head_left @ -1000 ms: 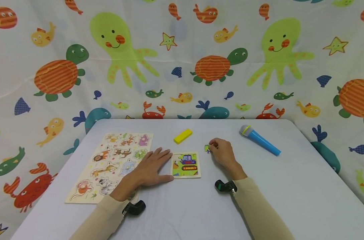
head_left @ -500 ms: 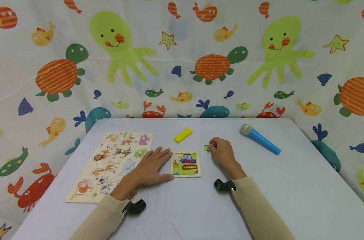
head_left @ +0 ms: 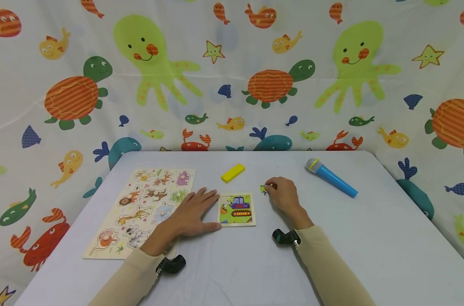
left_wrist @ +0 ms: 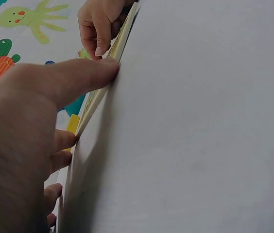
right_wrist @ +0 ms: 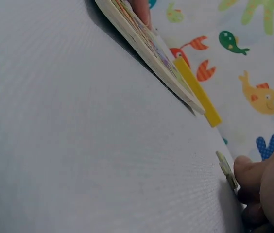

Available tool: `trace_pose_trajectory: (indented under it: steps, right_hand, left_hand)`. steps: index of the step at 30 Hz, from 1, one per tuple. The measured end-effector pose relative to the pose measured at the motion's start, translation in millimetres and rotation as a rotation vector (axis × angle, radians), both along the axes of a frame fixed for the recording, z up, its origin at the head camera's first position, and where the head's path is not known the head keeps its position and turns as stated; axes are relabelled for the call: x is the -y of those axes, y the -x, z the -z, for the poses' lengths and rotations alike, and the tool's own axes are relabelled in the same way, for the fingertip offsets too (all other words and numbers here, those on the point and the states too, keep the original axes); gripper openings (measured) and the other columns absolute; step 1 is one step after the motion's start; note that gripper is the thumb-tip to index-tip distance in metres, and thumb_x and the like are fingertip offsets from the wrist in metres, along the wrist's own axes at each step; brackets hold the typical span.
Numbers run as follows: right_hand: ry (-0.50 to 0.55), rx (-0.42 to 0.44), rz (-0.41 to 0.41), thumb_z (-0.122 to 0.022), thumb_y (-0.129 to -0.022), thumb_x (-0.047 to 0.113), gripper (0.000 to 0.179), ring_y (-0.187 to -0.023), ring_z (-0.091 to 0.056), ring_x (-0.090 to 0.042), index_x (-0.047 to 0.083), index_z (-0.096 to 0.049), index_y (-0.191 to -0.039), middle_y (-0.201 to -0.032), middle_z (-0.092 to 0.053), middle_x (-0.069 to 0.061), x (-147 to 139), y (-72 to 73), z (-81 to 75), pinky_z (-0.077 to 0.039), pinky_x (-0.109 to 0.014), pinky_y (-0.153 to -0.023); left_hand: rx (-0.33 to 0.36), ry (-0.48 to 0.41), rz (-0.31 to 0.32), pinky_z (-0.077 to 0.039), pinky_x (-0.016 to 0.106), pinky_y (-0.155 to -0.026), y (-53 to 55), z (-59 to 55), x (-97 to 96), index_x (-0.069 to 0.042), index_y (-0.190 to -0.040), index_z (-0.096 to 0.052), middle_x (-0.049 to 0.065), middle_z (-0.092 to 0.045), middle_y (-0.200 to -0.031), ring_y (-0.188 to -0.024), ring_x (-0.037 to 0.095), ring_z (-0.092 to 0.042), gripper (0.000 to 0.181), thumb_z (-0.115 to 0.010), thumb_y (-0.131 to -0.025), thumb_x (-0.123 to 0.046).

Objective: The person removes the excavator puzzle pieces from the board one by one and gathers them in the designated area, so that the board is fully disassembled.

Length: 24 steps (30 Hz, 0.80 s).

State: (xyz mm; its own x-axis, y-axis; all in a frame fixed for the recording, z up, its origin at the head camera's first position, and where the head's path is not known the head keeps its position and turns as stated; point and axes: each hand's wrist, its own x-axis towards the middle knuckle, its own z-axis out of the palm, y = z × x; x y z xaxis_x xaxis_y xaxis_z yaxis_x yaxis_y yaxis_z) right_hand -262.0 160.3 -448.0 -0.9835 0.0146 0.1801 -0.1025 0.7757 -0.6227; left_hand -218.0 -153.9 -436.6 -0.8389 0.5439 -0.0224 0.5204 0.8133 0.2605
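A small square picture puzzle (head_left: 236,210) with a purple digger and a pale wooden frame lies mid-table. My left hand (head_left: 193,214) is spread beside it, the thumb and fingertips touching its left edge; the left wrist view shows the thumb (left_wrist: 91,75) at the frame's rim. To the right of the puzzle, my right hand (head_left: 285,195) pinches a small green puzzle piece (head_left: 263,190) between thumb and fingers. In the right wrist view this piece (right_wrist: 226,169) is tilted close to the table, part of it hidden by the fingers.
A yellow block (head_left: 233,173) lies behind the puzzle. At the right is a blue toy microphone (head_left: 333,178). A larger wooden animal board (head_left: 120,221) lies at the left, partly under the left hand and forearm. Behind the white table (head_left: 232,272) hangs a sea-animal cloth (head_left: 224,76).
The right hand has shifted very slightly toward the near side, still pinching the piece. My left hand and the puzzle stay where they were.
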Motion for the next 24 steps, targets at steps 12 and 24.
trace_pose_trajectory:
  steps: [12, 24]
  right_hand:
    - [-0.003, 0.019, -0.040, -0.076, -0.092, 0.019, 0.030, -0.091, -0.059, -0.025, 0.005, -0.072, -0.118, -0.103, -0.068, -0.009, -0.9, -2.1, -2.4, -0.049, -0.042, -0.083]
    - [0.024, 0.034, -0.039, -0.075, -0.093, 0.022, 0.032, -0.093, -0.058, -0.025, 0.005, -0.071, -0.120, -0.103, -0.067, -0.008, -0.4, -1.5, -3.7, -0.049, -0.040, -0.083]
  left_hand:
    - [0.000, 0.012, -0.003, -0.012, 0.054, -0.125, 0.0, 0.7, 0.8, -0.022, -0.161, -0.032, -0.001, -0.026, -0.168, -0.156, 0.030, -0.013, 0.093, -0.059, -0.087, -0.072]
    - [0.000, 0.024, -0.007, -0.011, 0.053, -0.125, 1.8, 2.6, 0.8, -0.023, -0.161, -0.031, -0.002, -0.025, -0.168, -0.157, 0.029, -0.012, 0.093, -0.058, -0.087, -0.072]
